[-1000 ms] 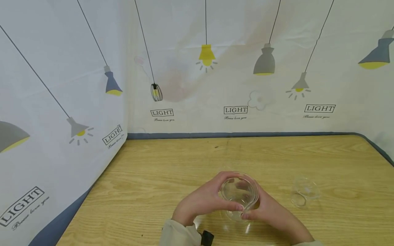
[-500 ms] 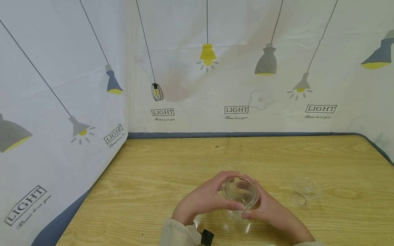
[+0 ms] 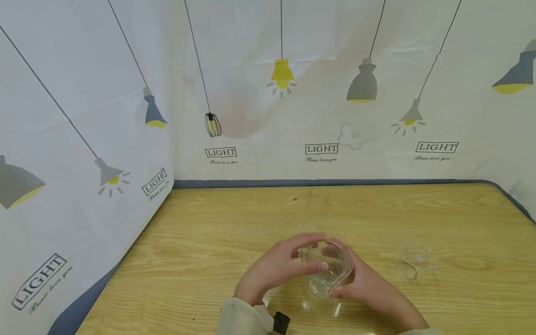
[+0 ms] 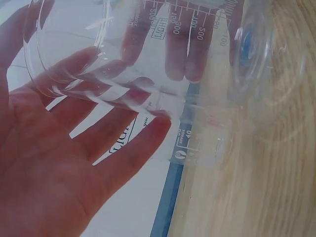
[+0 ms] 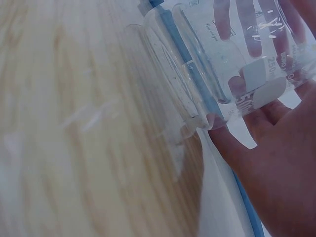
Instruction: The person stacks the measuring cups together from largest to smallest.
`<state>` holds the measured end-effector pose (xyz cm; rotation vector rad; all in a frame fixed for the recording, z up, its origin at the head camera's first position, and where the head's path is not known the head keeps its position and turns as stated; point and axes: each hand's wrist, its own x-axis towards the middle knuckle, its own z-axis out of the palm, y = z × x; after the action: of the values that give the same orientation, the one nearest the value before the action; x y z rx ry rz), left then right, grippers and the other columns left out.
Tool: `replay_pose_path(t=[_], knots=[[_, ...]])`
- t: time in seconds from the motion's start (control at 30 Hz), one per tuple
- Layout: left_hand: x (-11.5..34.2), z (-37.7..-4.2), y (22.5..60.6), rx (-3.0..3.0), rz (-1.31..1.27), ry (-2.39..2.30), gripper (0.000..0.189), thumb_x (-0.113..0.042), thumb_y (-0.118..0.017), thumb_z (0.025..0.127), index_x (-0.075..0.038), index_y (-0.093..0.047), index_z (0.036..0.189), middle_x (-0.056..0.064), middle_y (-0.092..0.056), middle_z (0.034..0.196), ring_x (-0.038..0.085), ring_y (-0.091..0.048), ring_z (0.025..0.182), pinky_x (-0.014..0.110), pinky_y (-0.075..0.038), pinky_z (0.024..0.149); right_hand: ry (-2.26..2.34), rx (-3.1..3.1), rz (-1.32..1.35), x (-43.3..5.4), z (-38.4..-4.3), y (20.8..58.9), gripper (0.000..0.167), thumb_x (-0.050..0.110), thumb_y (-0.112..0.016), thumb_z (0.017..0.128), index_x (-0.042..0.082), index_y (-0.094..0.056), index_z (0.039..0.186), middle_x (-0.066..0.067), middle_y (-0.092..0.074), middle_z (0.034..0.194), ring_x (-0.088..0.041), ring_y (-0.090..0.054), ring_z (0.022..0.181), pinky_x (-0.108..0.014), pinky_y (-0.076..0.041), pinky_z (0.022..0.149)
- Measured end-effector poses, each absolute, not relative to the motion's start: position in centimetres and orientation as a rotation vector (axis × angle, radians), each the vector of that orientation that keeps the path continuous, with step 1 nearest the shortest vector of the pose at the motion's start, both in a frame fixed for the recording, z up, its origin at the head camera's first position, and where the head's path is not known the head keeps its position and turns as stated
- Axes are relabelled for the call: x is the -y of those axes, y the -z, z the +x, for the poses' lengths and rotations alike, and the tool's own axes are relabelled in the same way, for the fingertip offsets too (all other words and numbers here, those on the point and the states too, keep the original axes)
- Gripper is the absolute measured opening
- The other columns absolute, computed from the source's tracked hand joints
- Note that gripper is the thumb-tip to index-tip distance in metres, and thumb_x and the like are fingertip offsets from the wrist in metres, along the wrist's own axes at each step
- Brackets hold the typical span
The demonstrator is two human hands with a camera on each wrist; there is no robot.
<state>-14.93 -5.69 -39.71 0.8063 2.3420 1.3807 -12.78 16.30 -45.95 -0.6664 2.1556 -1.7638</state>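
From the head view, the left hand (image 3: 278,270) and right hand (image 3: 368,289) curl round a clear beaker (image 3: 326,266) over the wooden table (image 3: 209,242); a small glass (image 3: 412,263) stands well right of the beaker. The left wrist view shows fingers (image 4: 133,148) wrapping its graduated wall. The right wrist view shows fingers (image 5: 256,94) pressed on the glass.

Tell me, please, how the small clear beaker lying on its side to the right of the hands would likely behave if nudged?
The small beaker looks like thin clear glass, so probably rigid, light and breakable. It lies on its side on the smooth wooden table, so a nudge would likely roll it. Its glossy wall may be slippery.
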Motion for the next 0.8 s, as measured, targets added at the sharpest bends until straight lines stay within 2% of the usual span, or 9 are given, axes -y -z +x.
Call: replay_pose_path(t=[0.3,0.5,0.8], knots=[[5.78,-14.92,40.04,-2.324,0.801,-1.379,0.056,-0.051,-0.064,0.075,-0.042,-0.043,0.127,-0.022,-0.042,0.127,0.010,-0.042,0.117,0.038,-0.039,0.089,1.767,-2.175,-0.672,-16.27,-12.87,46.29,0.091,0.009,-0.073,0.071,0.030,-0.018,0.140,-0.005,-0.034,0.136,-0.030,-0.040,0.118,-0.029,-0.039,0.088],[5.87,-14.89,40.00,-2.328,0.769,-1.361,0.055,-0.050,-0.065,0.075,-0.044,-0.043,0.125,-0.023,-0.042,0.127,0.008,-0.042,0.115,0.042,-0.038,0.089,1.779,-2.156,-0.713,-16.18,-12.98,46.43,0.089,0.007,-0.072,0.072,0.029,-0.018,0.140,-0.009,-0.033,0.136,-0.032,-0.039,0.118,-0.029,-0.040,0.087],[5.98,-15.10,40.26,-2.325,0.778,-1.355,0.056,-0.052,-0.064,0.074,-0.045,-0.042,0.125,-0.023,-0.041,0.127,0.008,-0.042,0.115,0.042,-0.038,0.090,1.780,-2.157,-0.726,-16.17,-13.04,46.44,0.089,0.007,-0.072,0.072,0.027,-0.018,0.140,-0.012,-0.032,0.137,-0.035,-0.038,0.119,-0.029,-0.040,0.088]])
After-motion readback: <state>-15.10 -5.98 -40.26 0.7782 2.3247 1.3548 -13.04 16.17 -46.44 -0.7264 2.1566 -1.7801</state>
